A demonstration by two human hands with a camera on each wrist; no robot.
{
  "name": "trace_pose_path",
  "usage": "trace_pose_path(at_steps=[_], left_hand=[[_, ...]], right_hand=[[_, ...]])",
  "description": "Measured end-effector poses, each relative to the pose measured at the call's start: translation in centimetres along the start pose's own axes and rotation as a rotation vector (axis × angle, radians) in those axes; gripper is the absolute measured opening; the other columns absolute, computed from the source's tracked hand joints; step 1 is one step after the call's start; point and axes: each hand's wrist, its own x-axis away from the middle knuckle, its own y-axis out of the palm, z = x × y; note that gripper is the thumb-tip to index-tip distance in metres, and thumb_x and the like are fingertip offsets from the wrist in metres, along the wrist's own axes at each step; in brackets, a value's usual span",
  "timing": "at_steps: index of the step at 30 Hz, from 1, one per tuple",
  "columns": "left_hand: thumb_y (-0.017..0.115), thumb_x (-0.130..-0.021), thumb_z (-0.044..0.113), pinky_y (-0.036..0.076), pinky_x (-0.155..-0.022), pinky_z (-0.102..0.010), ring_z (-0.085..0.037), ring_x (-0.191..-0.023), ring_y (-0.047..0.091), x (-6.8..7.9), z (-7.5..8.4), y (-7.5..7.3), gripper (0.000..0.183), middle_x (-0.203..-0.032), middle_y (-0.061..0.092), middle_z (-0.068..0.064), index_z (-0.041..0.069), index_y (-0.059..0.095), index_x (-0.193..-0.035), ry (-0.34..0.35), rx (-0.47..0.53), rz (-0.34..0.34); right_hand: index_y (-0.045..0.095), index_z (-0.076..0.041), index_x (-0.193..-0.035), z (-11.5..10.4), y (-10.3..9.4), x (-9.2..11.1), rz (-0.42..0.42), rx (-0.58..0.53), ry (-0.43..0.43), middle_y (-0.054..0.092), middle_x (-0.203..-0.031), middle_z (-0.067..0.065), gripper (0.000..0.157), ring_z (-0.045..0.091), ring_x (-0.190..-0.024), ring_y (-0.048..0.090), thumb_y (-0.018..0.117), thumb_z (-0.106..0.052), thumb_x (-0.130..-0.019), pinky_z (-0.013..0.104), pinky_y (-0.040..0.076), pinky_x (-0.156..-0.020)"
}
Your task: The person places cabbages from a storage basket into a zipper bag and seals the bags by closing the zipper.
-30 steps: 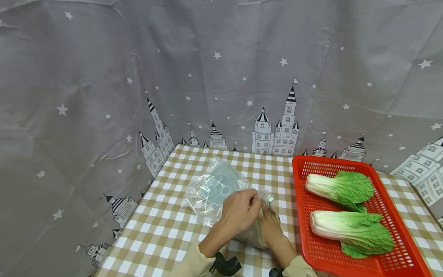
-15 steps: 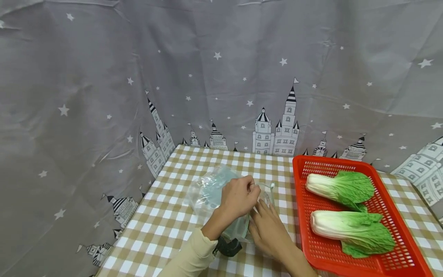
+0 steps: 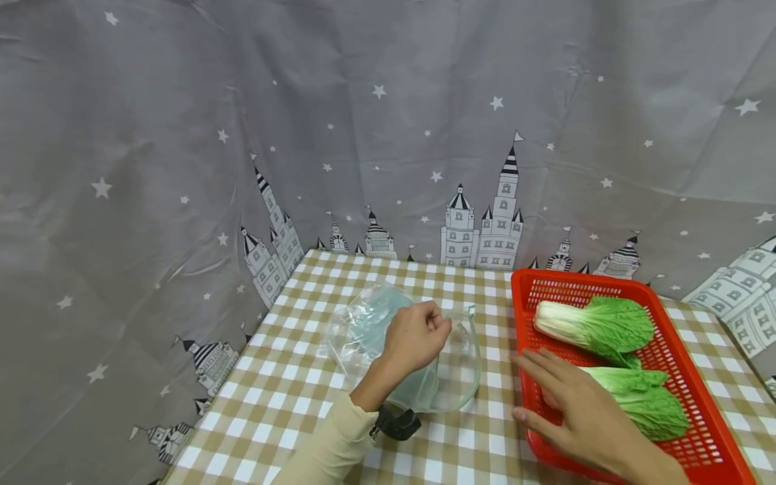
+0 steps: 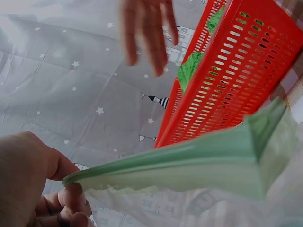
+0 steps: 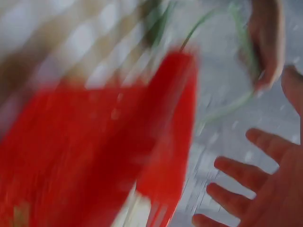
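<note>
My left hand (image 3: pixel 415 337) pinches the green-edged rim of a clear plastic zip bag (image 3: pixel 457 364), thumb against fingers. The bag's mouth stands spread in a loop toward the right, and its body lies to the left on the cloth. In the left wrist view the green zip strip (image 4: pixel 189 158) runs from the pinch across the picture. My right hand (image 3: pixel 582 411), fingers straight and spread, hovers over the left side of a red basket (image 3: pixel 527 431) and holds nothing. Two napa cabbages lie in the basket, the far one (image 3: pixel 597 327) in full view, the near one (image 3: pixel 651 404) partly hidden behind that hand.
A brown-and-white checked tablecloth (image 3: pixel 273 404) covers the table. Behind it hangs a grey curtain (image 3: pixel 364 135) with stars and castles. The red basket takes up the table's right side, its rim raised.
My right hand has left the bag and moved right to the basket. The bag's mouth has widened into a round opening. My left hand keeps its pinch in nearly the same place.
</note>
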Motion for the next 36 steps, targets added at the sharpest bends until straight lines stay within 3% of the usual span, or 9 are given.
trace_pose_path(at_steps=[7,13,20,28,36], left_hand=[[0.063,-0.088,0.026,0.038,-0.047,-0.028,-0.008,-0.048,0.047,0.3,-0.6,-0.4,0.022,-0.053,0.048,0.011,0.021,0.055,-0.068,0.004,0.003,0.006],[0.064,-0.088,0.027,0.038,-0.049,-0.028,-0.008,-0.048,0.047,0.2,-0.6,-0.5,0.023,-0.052,0.047,0.010,0.020,0.055,-0.067,0.015,0.010,0.004],[0.066,-0.088,0.023,0.038,-0.046,-0.028,-0.008,-0.045,0.046,-0.1,-0.6,-0.9,0.024,-0.050,0.047,0.010,0.018,0.056,-0.067,0.027,0.036,-0.010],[0.065,-0.089,0.023,0.037,-0.045,-0.027,-0.010,-0.042,0.045,-0.4,-0.8,-1.4,0.025,-0.048,0.046,0.009,0.017,0.057,-0.066,0.032,0.039,-0.027],[0.064,-0.089,0.024,0.037,-0.045,-0.028,-0.010,-0.043,0.044,-0.7,-0.9,-1.4,0.026,-0.048,0.046,0.009,0.018,0.056,-0.066,0.039,0.022,-0.046]], right_hand=[[0.051,-0.024,-0.143,7.2,-2.4,1.4,-0.078,0.045,-0.045,0.052,-0.141,0.006,0.077,0.041,-0.124,0.047,0.079,-0.052,-0.076,0.063,0.040,-0.089],[0.055,-0.023,-0.138,11.0,-2.5,2.4,-0.163,0.052,-0.051,0.054,-0.135,0.015,0.079,0.043,-0.115,0.054,0.080,-0.058,-0.071,0.064,0.043,-0.085],[0.053,-0.023,-0.140,13.0,-2.7,2.6,-0.327,0.055,0.006,0.053,-0.133,0.025,0.086,0.050,-0.109,0.056,0.074,-0.069,-0.069,0.066,0.044,-0.083],[0.052,-0.019,-0.140,14.1,-2.4,2.6,-0.512,0.058,0.094,0.057,-0.127,0.024,0.097,0.051,-0.105,0.055,0.077,-0.070,-0.061,0.066,0.046,-0.077],[0.047,-0.018,-0.145,14.7,-1.9,2.4,-0.596,-0.013,0.177,0.056,-0.131,0.019,0.104,0.040,-0.101,0.055,0.081,-0.065,-0.058,0.062,0.046,-0.077]])
